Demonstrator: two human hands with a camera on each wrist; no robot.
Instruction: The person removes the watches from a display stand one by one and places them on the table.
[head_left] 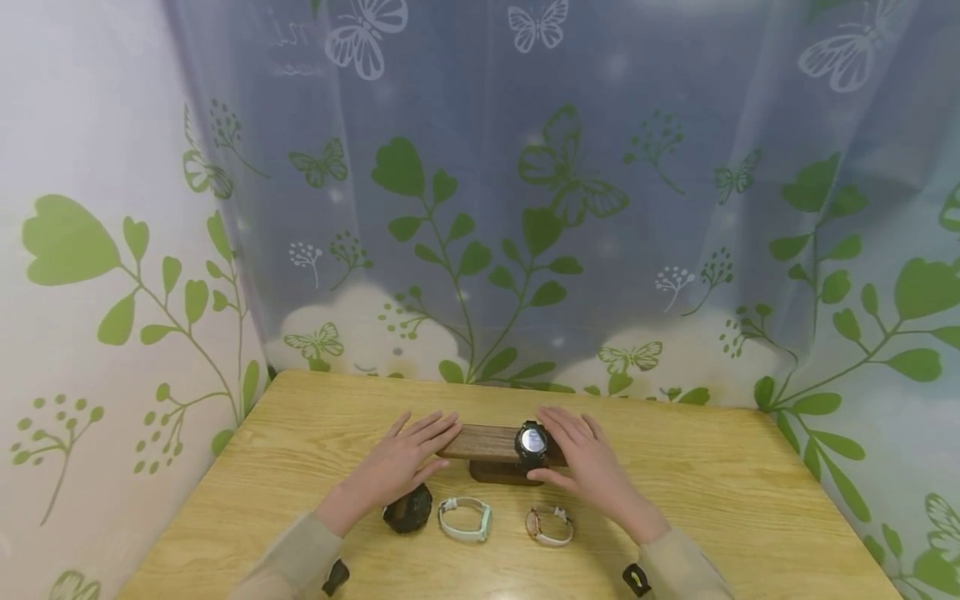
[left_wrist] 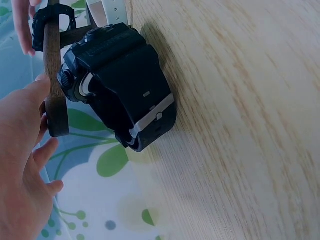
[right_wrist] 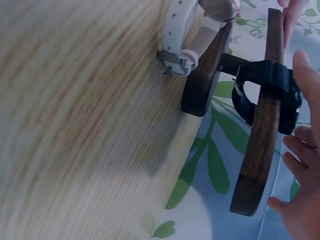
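Observation:
A dark wooden watch stand (head_left: pixel 483 444) stands on the table, its crossbar raised above an oblong base. A black digital watch (head_left: pixel 532 440) is strapped round the bar, right of its middle. At the bar's left end is my left hand (head_left: pixel 390 468), its fingers extended and touching the wood, thumb towards me. My right hand (head_left: pixel 596 471) is spread round the bar's right end, beside the mounted watch; the right wrist view (right_wrist: pixel 305 190) shows a gap between several fingers and the wood. Neither palm is visible in the head view.
Three watches stand on the table before the stand: a bulky black watch (head_left: pixel 407 510) near my left wrist, a mint-green watch (head_left: pixel 485 525), and a rose-gold watch (head_left: pixel 533 523) with a pale strap. A patterned curtain (head_left: pixel 480 208) hangs behind the wooden table (head_left: pixel 300 433).

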